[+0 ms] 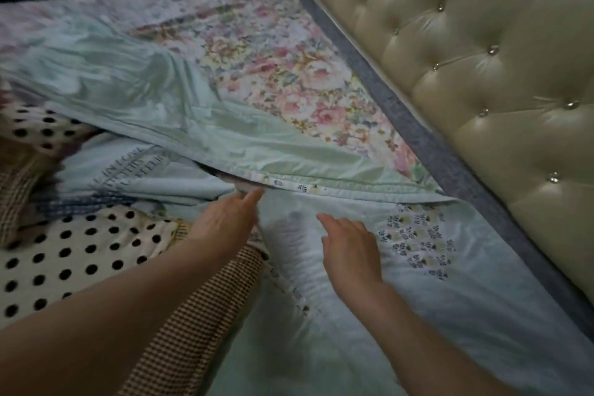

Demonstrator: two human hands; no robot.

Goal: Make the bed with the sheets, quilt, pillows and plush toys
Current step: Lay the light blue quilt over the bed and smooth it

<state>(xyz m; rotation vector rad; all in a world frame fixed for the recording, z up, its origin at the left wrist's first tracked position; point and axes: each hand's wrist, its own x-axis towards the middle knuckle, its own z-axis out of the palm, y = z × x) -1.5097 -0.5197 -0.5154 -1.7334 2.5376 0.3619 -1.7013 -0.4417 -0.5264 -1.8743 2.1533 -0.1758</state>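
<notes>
The green quilt point(144, 96) lies crumpled across the far and left part of the bed, over a floral cover point(273, 51). Its hem point(321, 188) runs long from left to right, ending near the headboard point(482, 58). Both hands have straight, spread fingers and hold nothing. The left hand point(225, 222) is the nearer one to the hem: its fingertips are just at the hem's left part, but the blur hides if they touch. The right hand point(350, 251) hovers over the pale blue sheet point(450, 299), a little nearer than the hem. A dotted pillow point(80, 254) lies to the left. I think the next move is to take the hem.
</notes>
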